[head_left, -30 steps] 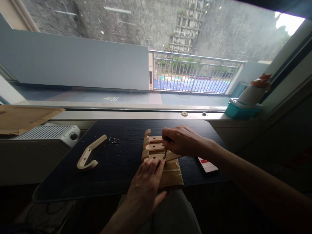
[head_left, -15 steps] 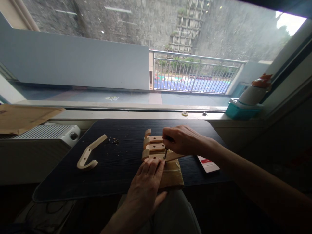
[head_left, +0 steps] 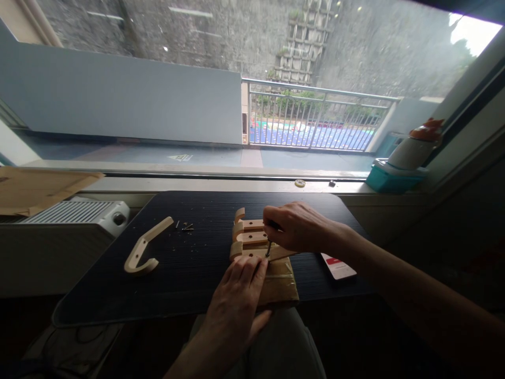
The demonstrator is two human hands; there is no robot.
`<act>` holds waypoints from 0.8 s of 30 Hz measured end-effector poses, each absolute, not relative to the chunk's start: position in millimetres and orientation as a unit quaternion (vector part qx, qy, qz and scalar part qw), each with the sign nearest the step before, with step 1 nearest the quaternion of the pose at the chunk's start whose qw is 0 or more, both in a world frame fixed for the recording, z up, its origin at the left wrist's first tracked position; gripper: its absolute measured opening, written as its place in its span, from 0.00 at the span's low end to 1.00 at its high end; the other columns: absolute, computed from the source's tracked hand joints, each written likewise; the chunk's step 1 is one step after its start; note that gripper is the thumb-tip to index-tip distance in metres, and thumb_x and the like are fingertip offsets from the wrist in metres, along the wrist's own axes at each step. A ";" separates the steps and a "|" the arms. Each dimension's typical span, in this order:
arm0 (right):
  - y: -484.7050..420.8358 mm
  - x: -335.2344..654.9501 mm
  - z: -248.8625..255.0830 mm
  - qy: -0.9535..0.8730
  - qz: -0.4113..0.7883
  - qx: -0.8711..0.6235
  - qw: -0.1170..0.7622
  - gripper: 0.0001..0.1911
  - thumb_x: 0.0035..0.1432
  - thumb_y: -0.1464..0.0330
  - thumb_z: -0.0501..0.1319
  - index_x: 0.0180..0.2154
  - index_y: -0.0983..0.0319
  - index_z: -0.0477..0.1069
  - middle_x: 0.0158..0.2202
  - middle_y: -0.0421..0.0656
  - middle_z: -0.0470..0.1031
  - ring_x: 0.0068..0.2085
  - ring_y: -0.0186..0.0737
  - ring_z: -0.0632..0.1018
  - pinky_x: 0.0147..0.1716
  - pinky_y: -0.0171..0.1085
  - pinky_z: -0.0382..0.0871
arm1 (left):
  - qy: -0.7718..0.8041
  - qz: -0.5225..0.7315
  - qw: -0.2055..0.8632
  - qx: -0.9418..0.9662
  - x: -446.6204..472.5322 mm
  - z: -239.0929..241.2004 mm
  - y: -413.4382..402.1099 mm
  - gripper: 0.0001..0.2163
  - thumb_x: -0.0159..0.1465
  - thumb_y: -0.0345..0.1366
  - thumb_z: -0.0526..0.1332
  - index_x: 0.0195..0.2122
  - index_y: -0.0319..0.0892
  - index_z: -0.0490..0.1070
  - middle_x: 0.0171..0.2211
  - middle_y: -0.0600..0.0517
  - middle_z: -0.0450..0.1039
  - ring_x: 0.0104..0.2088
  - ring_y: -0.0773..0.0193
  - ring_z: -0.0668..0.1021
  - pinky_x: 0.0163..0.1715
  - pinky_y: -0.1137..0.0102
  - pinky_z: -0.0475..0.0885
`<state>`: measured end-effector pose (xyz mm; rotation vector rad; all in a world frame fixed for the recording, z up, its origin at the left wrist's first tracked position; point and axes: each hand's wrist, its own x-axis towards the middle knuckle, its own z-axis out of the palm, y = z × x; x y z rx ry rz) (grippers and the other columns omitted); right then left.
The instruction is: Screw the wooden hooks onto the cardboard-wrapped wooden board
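Observation:
My right hand (head_left: 294, 226) is closed around the dark handle of a screwdriver (head_left: 269, 247). The screwdriver stands nearly upright, its tip on the nearest wooden hook (head_left: 236, 250). My left hand (head_left: 240, 284) presses that hook down with its fingers, the thumb against the near side of a brown, tape-wrapped block (head_left: 278, 289). Two similar wooden hooks, a middle one (head_left: 252, 238) and a far one (head_left: 252, 224), lie side by side beyond it. Their curled ends point left. Whether a screw sits under the screwdriver's tip is hidden.
On the dark table (head_left: 197, 289), a loose wooden hook (head_left: 138, 252) lies at left, near several small screws (head_left: 187, 227). A phone-like flat object (head_left: 338, 267) rests at right, under my right forearm. A teal box (head_left: 394, 178) stands on the windowsill; a white radiator (head_left: 79, 213) is at left.
Both hands keep nearly the same place, with the screwdriver still on the nearest hook. The whole view has shifted very slightly.

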<state>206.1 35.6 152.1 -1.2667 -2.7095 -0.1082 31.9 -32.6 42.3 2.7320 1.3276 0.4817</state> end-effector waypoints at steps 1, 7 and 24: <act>35.5 206.4 152.4 -0.903 -0.036 -0.421 0.075 0.09 0.59 0.67 0.48 0.32 0.61 0.65 0.22 0.39 0.69 0.22 0.33 0.64 0.23 0.34 0.47 | 0.431 0.155 0.034 0.888 32.0 42.6 -32.6 0.34 0.51 0.33 0.64 0.60 0.37 0.55 0.55 0.43 0.61 0.57 0.50 0.61 0.57 0.56 0.59; 34.3 207.6 153.3 -0.912 -0.023 -0.404 0.072 0.09 0.59 0.68 0.48 0.33 0.62 0.65 0.24 0.40 0.71 0.23 0.33 0.66 0.25 0.34 0.49 | 0.429 0.155 0.033 0.889 31.4 41.8 -33.6 0.34 0.51 0.33 0.64 0.59 0.36 0.55 0.55 0.42 0.61 0.57 0.50 0.62 0.57 0.55 0.60; 33.6 207.1 151.5 -0.913 0.025 -0.402 0.071 0.09 0.61 0.66 0.49 0.36 0.62 0.66 0.26 0.40 0.71 0.25 0.32 0.66 0.25 0.33 0.50 | 0.426 0.167 0.034 0.888 31.3 41.1 -33.0 0.34 0.51 0.33 0.63 0.59 0.40 0.54 0.55 0.44 0.61 0.57 0.50 0.62 0.57 0.55 0.60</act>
